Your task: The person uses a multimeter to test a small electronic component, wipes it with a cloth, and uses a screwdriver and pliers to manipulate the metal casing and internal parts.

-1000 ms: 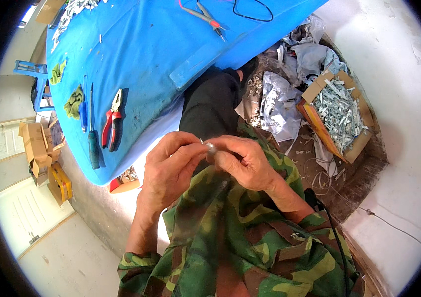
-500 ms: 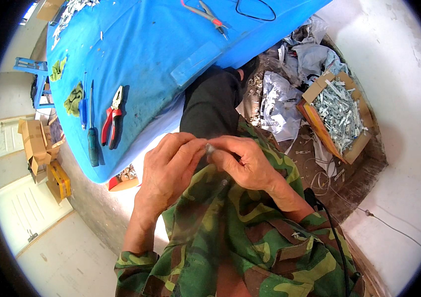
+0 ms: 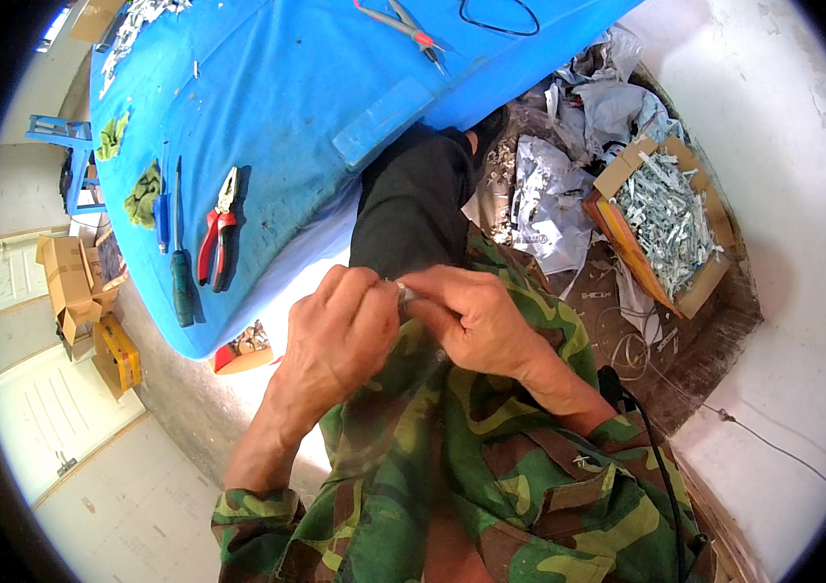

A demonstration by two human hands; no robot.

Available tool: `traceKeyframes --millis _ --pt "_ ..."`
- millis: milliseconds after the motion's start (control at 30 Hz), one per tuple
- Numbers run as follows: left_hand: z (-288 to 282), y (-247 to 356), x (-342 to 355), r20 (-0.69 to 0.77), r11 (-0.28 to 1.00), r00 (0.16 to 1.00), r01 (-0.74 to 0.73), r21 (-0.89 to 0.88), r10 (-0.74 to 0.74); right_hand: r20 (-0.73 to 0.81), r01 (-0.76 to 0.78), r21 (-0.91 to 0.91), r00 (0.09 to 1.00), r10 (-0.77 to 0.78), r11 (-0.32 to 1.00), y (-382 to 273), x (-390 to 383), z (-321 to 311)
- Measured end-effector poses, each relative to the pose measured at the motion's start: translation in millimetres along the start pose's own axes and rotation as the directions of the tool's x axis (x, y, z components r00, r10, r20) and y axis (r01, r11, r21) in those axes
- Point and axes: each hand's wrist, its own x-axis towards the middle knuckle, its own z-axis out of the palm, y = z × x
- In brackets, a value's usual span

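My left hand (image 3: 340,330) and my right hand (image 3: 479,319) meet above my lap, fingertips almost touching. Between them is a small greyish piece (image 3: 403,294), mostly hidden by the fingers and too small to name. The right thumb and index finger pinch it from the right. On the left, the fingers are curled closed against its other side. Beyond the hands, my dark trouser leg (image 3: 408,228) reaches toward the blue-covered table (image 3: 287,126).
Red-handled pliers (image 3: 218,233), a screwdriver (image 3: 181,277) and a green rag (image 3: 144,194) lie on the table's left. A multimeter-style red probe (image 3: 421,39) lies at the back. At right, a carton (image 3: 617,180) holds many metal strips (image 3: 664,219), beside grey plastic bags (image 3: 544,209).
My left hand has rolled over, its knuckles now facing up more and its fingers curled tighter. The right hand has shifted slightly left, still pinching the small piece.
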Motion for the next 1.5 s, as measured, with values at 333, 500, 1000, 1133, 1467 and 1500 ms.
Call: traceKeyframes --millis 333,500,1000,1133,1467,1500 --pt "3.6 4.0 0.9 -0.227 0.978 0.954 0.174 -0.115 -0.197 -0.051 -0.097 0.148 0.993 0.105 0.984 -4.4 0.1 4.8" --pt "-11.3 -11.4 3.3 -0.344 0.908 0.844 0.344 -0.239 -0.411 -0.049 -0.342 0.394 0.919 0.391 0.853 5.3 -13.7 -2.9" --pt "19.2 -42.2 -67.4 -0.069 0.745 0.754 0.624 -0.237 -0.653 -0.066 -0.163 0.415 0.976 0.209 0.895 9.2 -5.7 -6.0" --pt "11.2 -46.3 -74.5 -0.108 0.862 0.923 0.383 0.332 -0.369 -0.101 -0.043 0.136 0.993 0.057 0.99 -1.5 2.5 -11.5" --pt "-11.7 17.1 -6.8 -0.03 0.769 0.86 0.439 -0.464 -0.51 -0.121 -0.011 0.031 0.993 0.014 0.999 -3.5 2.4 -0.4" --pt "-10.6 16.5 -4.5 -0.008 0.758 0.861 0.444 -0.478 -0.509 -0.124 -0.002 0.007 0.992 0.003 1.0 -3.1 2.3 -0.8"
